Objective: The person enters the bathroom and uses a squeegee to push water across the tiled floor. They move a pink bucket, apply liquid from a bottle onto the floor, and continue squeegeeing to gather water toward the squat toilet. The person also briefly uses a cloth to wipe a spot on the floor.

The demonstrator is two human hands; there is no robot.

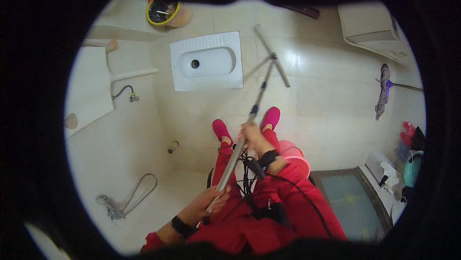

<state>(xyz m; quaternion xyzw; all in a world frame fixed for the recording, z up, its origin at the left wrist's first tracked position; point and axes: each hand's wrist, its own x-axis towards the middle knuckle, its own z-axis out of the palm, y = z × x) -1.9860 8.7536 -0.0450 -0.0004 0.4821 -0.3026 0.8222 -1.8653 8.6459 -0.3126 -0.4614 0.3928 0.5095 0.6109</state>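
A long-handled floor squeegee runs slantwise from my lap up to the tiled floor. Its thin bar head lies just right of the squat toilet. My left hand is closed round the top end of the metal pole. Farther down the same pole, my right hand grips it, fingers wrapped around. The pole passes between my pink slippers toward the far floor. Black cables hang between my arms, near the pole.
A yellow-rimmed waste bin stands beyond the toilet. At left are a white basin and a shower mixer with hose. A pink bucket sits by my right leg. A strand mop leans at right, above a glass-like panel.
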